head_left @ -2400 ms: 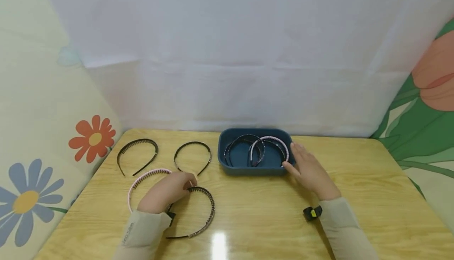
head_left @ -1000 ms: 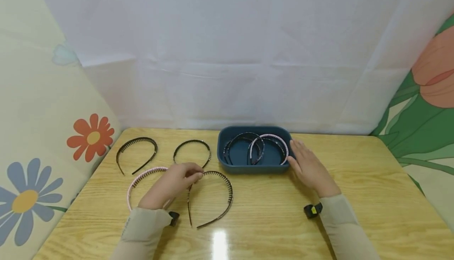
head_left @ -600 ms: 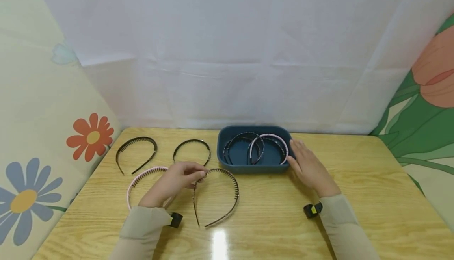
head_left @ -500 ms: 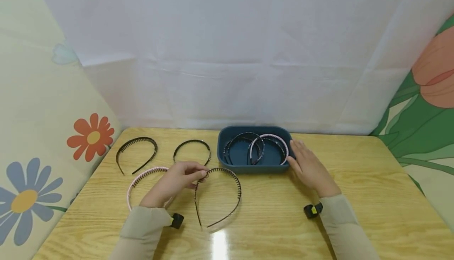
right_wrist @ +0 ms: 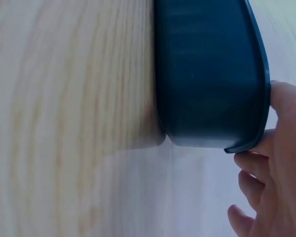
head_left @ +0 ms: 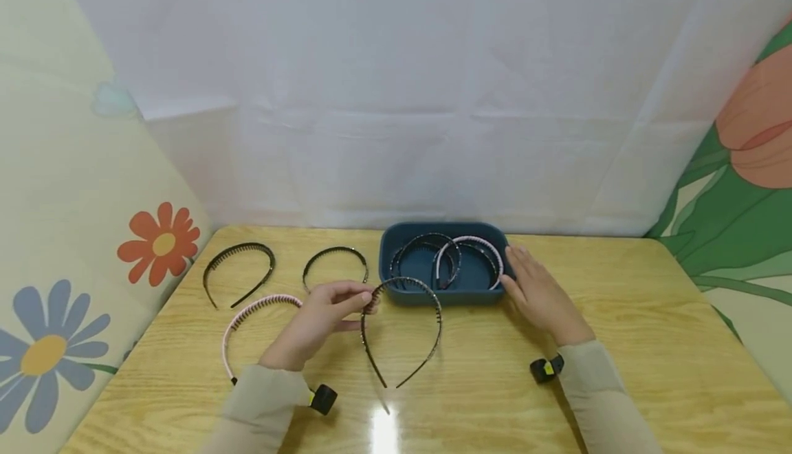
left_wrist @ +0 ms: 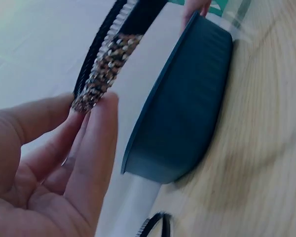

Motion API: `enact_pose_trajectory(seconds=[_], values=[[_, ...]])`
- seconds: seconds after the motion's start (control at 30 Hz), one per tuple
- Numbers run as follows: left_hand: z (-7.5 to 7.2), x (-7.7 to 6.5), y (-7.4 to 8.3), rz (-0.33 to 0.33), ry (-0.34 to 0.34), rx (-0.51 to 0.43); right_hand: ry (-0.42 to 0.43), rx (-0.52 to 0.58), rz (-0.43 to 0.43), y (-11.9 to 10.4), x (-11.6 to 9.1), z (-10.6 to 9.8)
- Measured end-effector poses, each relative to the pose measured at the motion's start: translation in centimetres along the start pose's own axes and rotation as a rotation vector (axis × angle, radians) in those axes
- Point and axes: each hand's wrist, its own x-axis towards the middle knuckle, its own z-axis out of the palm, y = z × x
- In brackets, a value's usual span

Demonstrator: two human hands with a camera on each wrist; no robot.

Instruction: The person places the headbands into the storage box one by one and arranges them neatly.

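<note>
My left hand (head_left: 324, 320) pinches a black toothed headband (head_left: 440, 323) between thumb and fingers, lifted above the table just in front of the blue tray (head_left: 473, 298). In the left wrist view, small shiny beads cover part of that headband (left_wrist: 106, 69), and the fingertips press on its beaded end. Its ends point down toward me. At the tray's right end, my right hand (head_left: 541, 296) rests with fairly straight fingers against the outside. The right wrist view has its thumb and fingers touching the rim of the tray (right_wrist: 212, 74).
Inside the tray lie a pale pink headband (head_left: 473, 239) and several dark ones (head_left: 427, 235). On the table at left are a black toothed headband (head_left: 241, 246), a thin black one (head_left: 337, 249) and a pink one (head_left: 226, 337) partly behind my left arm. A white cloth (head_left: 371, 131) hangs behind.
My left hand has picked up the black headband from the table and carried it rightward and up toward the tray. The right hand has stayed beside the tray, its thumb shifting slightly.
</note>
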Motion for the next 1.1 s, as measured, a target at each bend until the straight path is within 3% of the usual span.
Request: enact_pose_trajectory(seconds=[0.13,0.43,0.63,0.9,1.1], values=[[0.6,0.1,-0.3,-0.016,0.064,-0.070,-0.001,-0.002,-0.005,0.0,0.0,0.1],[2.3,0.6,-0.8,-0.012,0.181,-0.328,0.026,-0.002,-0.020,0.1,-0.1,0.4],[3.7,1.4,-0.7,-0.017,0.196,-0.394,0.039,-0.011,-0.032,0.4,0.1,0.3],[5.5,3.9,0.4,0.085,0.278,-0.476,0.037,-0.015,-0.026,0.5,0.2,0.3],[6.5,5.1,0.6,0.093,0.320,-0.495,0.041,-0.004,-0.034,0.3,0.1,0.2]])
